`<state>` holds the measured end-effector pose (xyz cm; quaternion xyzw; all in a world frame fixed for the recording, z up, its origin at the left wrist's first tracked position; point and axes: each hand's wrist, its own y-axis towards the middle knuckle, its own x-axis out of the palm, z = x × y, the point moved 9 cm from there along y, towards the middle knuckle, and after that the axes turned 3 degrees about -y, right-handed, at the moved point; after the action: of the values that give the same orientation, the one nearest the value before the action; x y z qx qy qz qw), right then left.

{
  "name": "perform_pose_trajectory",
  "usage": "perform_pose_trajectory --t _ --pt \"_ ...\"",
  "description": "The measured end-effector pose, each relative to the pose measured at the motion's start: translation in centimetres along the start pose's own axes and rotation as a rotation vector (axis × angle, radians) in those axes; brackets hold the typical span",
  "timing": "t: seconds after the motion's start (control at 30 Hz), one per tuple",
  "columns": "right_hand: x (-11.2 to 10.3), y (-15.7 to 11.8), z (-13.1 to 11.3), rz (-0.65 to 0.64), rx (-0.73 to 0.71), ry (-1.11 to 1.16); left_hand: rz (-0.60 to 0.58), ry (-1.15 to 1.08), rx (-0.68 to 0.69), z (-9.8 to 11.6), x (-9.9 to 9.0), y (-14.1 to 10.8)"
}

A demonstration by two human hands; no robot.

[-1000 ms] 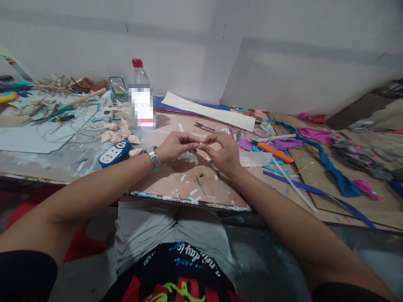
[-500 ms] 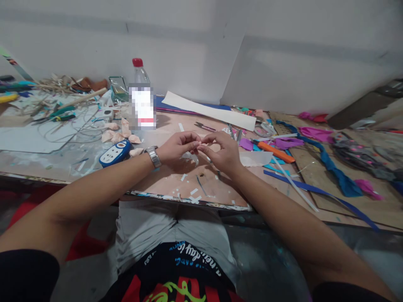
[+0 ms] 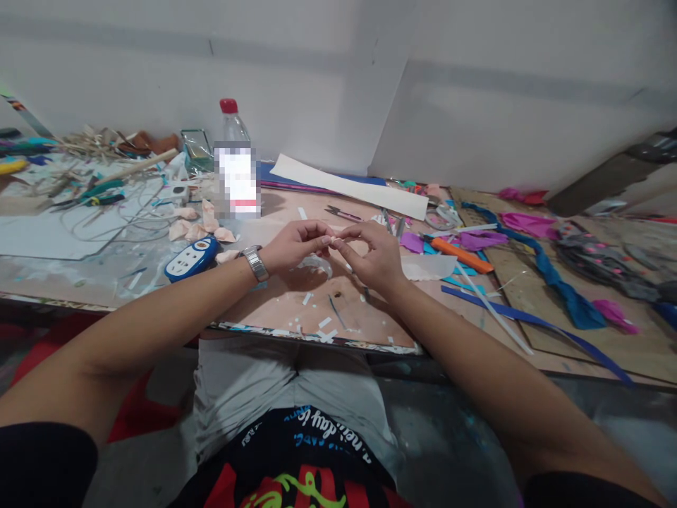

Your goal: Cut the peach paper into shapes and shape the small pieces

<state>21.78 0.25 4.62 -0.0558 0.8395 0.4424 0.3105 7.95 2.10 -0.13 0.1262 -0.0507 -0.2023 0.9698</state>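
Observation:
Over the middle of the work table (image 3: 275,303), my left hand (image 3: 299,245) and my right hand (image 3: 373,257) meet at the fingertips. Both are pinched, thumb against forefinger, and whatever lies between them is too small to make out. Just below my left fingers is a crumpled translucent piece (image 3: 317,265). A white sheet strip (image 3: 431,267) lies to the right of my right hand. Small white scraps (image 3: 324,323) are scattered on the tabletop below both hands.
A red-capped bottle (image 3: 236,169) stands behind a blue power socket (image 3: 193,259) and peach petals (image 3: 197,231). Small snips (image 3: 343,214) lie beyond my hands. An orange cutter (image 3: 462,255) and blue ribbon (image 3: 555,275) are on the right, pliers (image 3: 98,194) on the left.
My thumbs and fingertips have drawn slightly closer together. The whole view has shifted very slightly; the things on the table look the same.

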Motion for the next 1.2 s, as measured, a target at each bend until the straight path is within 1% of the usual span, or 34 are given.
perform_pose_trajectory --t 0.13,0.23,0.4,0.53,0.7,0.8,0.93,1.07,1.2 --pt "-0.1 0.0 0.2 0.024 -0.017 0.007 0.044 0.042 0.003 -0.1 -0.5 -0.1" --pt "-0.3 0.0 0.2 0.041 -0.028 0.0 0.057 0.088 0.037 0.2 -0.6 -0.2" --pt "-0.1 0.0 0.1 0.025 -0.013 0.002 0.075 0.166 0.091 0.8 -0.5 -0.4" --pt "-0.3 0.0 0.2 0.036 0.01 0.017 0.109 0.15 0.086 0.6 -0.8 -0.3" --pt "-0.3 0.0 0.0 0.027 -0.007 0.029 0.141 0.097 0.077 0.1 -1.4 -0.2" --pt "-0.2 0.0 -0.1 0.023 -0.015 0.027 0.149 0.109 0.067 -0.1 -1.6 -0.2" --pt "-0.2 0.0 0.0 0.022 -0.012 0.015 0.146 0.154 0.066 0.0 -1.6 -0.3" --pt "0.0 0.0 0.5 0.0 0.015 -0.004 0.112 0.196 0.055 -0.3 -1.3 -0.3" --pt "0.1 -0.1 0.9 0.005 0.038 -0.018 0.082 0.229 0.053 -0.4 -1.1 -0.3"
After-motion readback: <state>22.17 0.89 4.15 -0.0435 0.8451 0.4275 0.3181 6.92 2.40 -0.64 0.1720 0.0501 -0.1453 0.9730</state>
